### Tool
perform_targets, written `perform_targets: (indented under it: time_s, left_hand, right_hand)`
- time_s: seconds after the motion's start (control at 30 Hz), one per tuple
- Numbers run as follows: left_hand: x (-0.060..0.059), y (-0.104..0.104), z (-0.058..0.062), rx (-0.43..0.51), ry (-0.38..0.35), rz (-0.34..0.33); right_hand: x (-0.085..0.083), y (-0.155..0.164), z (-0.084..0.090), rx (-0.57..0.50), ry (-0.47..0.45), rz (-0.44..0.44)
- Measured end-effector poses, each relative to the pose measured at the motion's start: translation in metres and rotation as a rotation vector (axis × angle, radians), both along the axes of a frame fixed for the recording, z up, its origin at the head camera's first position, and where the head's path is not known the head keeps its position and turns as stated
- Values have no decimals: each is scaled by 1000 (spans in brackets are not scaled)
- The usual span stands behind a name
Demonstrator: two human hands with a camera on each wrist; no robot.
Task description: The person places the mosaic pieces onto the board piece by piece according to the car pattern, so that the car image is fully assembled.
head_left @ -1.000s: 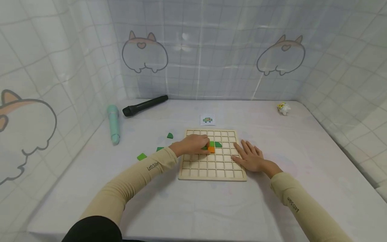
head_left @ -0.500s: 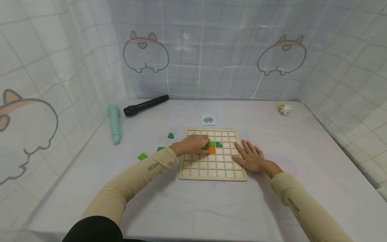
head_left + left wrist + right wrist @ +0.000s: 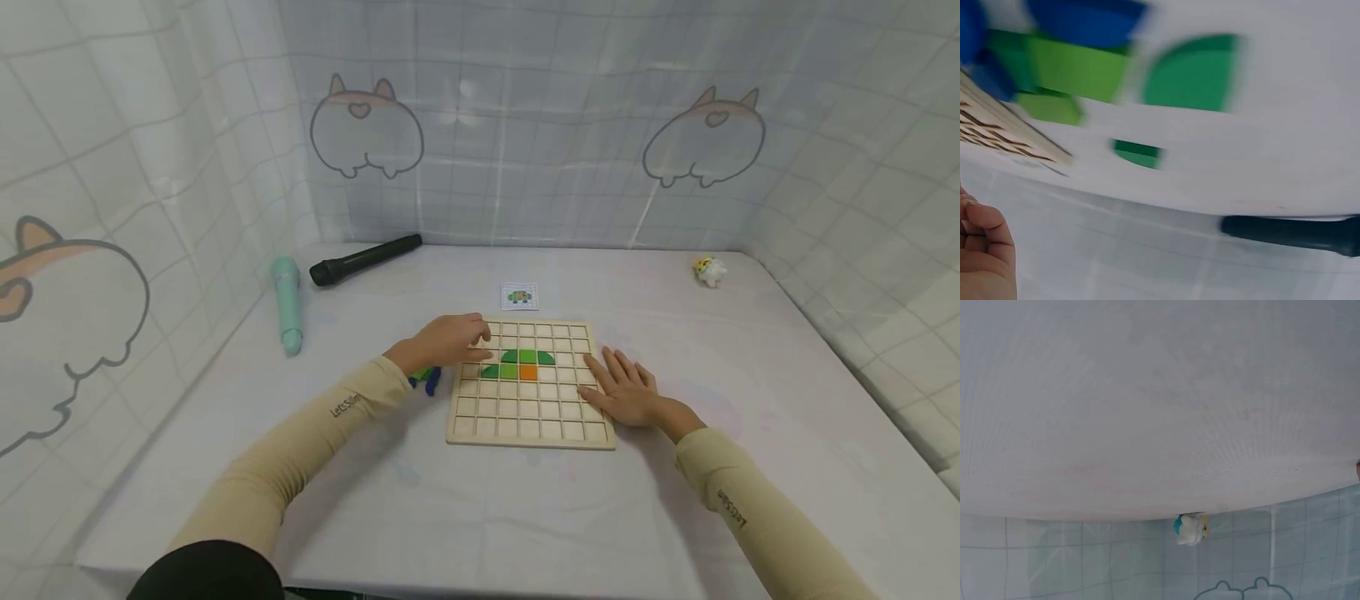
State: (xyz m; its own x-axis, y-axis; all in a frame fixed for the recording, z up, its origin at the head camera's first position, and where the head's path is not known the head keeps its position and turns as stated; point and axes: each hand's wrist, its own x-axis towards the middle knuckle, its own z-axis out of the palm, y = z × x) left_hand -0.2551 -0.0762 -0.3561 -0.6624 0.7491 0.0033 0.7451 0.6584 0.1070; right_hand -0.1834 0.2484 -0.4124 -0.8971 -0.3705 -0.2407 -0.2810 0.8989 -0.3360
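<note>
The left hand [image 3: 447,339] has pulled back from the middle of the board [image 3: 531,429] to its left edge, fingers loosely curled and holding nothing, and what it covered now shows: a row of green pieces [image 3: 510,371] with an orange square [image 3: 528,372] seated in the grid cells, green caps above (the little picture card [image 3: 519,295] lies just beyond the board). So that placement looks finished. The right hand [image 3: 626,390] has stayed flat, fingers spread, on the board's right edge. Spare green pieces [image 3: 1192,74] lie left of the board, near the left wrist
</note>
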Motion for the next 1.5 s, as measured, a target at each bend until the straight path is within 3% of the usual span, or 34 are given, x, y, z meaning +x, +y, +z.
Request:
perform_targets:
  time_s: [0.27,0.4,0.6,0.83,1.03,1.23,1.5]
  left_hand:
    - [-2,-54,4,109,-82,138]
    - [4,-78,5,148,-135,185]
    - [31,-116,3,186,-200,214]
    - [62,-154,-9,247,-270,185]
    - [75,-171,-15,289,-318,158]
    - [77,-175,-21,315,-382,139]
    - [77,-166,-23,254,-321,221]
  right_hand:
    - [-1,-1,3,-8,-9,1]
    - [-1,0,3,-13,-8,5]
    - [-1,-2,2,-17,-11,13]
    - [-1,-1,2,-16,1,13]
    - [0,1,4,-16,-8,5]
    - [-1,2,4,-12,-14,-5]
    - [-1,1,3,-9,-11,0]
